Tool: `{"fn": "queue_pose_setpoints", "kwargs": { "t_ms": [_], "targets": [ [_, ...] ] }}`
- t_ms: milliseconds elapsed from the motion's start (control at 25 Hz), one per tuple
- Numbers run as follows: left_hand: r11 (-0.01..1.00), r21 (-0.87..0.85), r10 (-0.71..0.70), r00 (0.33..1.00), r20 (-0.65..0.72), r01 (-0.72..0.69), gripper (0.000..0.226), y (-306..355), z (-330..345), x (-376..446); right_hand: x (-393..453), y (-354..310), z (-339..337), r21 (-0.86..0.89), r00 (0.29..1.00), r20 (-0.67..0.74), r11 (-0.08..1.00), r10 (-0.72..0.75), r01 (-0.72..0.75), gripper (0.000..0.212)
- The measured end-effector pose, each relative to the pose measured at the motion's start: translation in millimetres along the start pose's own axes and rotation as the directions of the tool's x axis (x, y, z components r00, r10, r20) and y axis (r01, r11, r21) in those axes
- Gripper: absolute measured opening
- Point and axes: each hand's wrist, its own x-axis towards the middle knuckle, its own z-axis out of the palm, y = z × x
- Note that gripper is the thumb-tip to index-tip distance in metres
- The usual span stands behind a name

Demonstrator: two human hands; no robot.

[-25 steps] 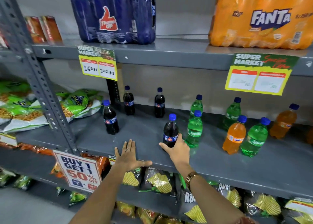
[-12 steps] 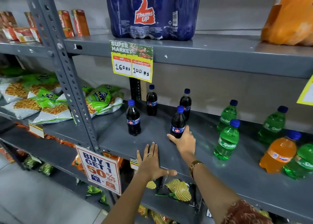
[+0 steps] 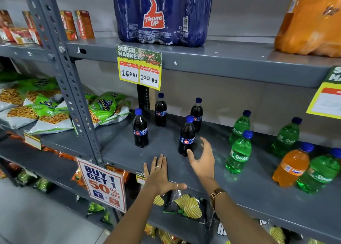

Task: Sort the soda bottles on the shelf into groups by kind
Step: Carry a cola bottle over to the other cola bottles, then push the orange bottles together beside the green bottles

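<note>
Several dark cola bottles with blue caps stand at the left of the grey middle shelf (image 3: pixel 258 186): one at front left (image 3: pixel 140 129), two at the back (image 3: pixel 160 110) (image 3: pixel 197 113), and one in front (image 3: pixel 186 137). My right hand (image 3: pixel 202 159) hovers open just right of that front cola bottle, fingers spread, thumb near its base. My left hand (image 3: pixel 159 175) lies flat on the shelf's front edge. Green Sprite bottles (image 3: pixel 238 152) (image 3: pixel 240 126) (image 3: pixel 286 137) (image 3: pixel 320 171) and an orange Fanta bottle (image 3: pixel 292 165) stand to the right.
A Thums Up multipack (image 3: pixel 162 15) and an orange multipack (image 3: pixel 311 20) sit on the shelf above. Price tags (image 3: pixel 139 67) hang from that shelf's edge. Snack bags (image 3: pixel 105 108) lie left of the upright post (image 3: pixel 68 77). Chip bags (image 3: pixel 182 205) fill the shelf below.
My right hand slid the front cola bottle left toward the other cola bottles, then let go of it and opened. The view shifted left. The left hand stayed on the shelf edge.
</note>
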Motion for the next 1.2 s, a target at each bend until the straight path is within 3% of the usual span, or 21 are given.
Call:
{"fn": "queue_pose_setpoints", "kwargs": {
  "t_ms": [120,200,440,640,760,880,1000,1200],
  "targets": [
    [1.0,0.013,-0.024,0.998,0.05,0.024,0.132,5,-4,-1,-9,-2,-25,-0.045,0.979,-0.173,0.993,-0.111,0.105,0.027],
    [0.997,0.066,-0.049,0.996,0.074,0.044,0.126,11,-5,-3,-9,-3,-43,-0.071,0.952,-0.246,0.983,-0.179,0.167,0.017],
    [0.997,0.059,-0.056,0.995,0.086,0.051,0.106,63,13,-16,1,11,-122,-0.29,0.842,-0.405,0.923,-0.357,0.252,0.022],
    [0.994,0.107,-0.042,0.994,0.102,0.031,0.103,109,29,-25,14,26,-189,-0.351,0.787,-0.566,0.936,-0.243,0.037,0.033],
    [0.995,0.101,-0.031,0.993,0.11,0.02,0.102,126,37,-32,21,30,-212,-0.316,0.874,-0.482,0.942,-0.059,-0.111,0.055],
    [0.994,0.109,-0.021,0.994,0.111,0.008,0.1,140,42,-39,26,38,-223,-0.355,0.961,-0.266,0.919,0.078,-0.173,0.068],
    [0.992,0.129,-0.002,0.992,0.127,-0.015,0.099,156,47,-45,20,40,-229,-0.459,0.99,-0.134,0.882,0.051,-0.107,0.067],
    [0.981,0.15,0.095,0.981,0.172,-0.121,0.101,202,68,-57,-8,43,-246,-0.514,0.986,-0.133,0.858,-0.098,0.016,0.066]
  ]
}}
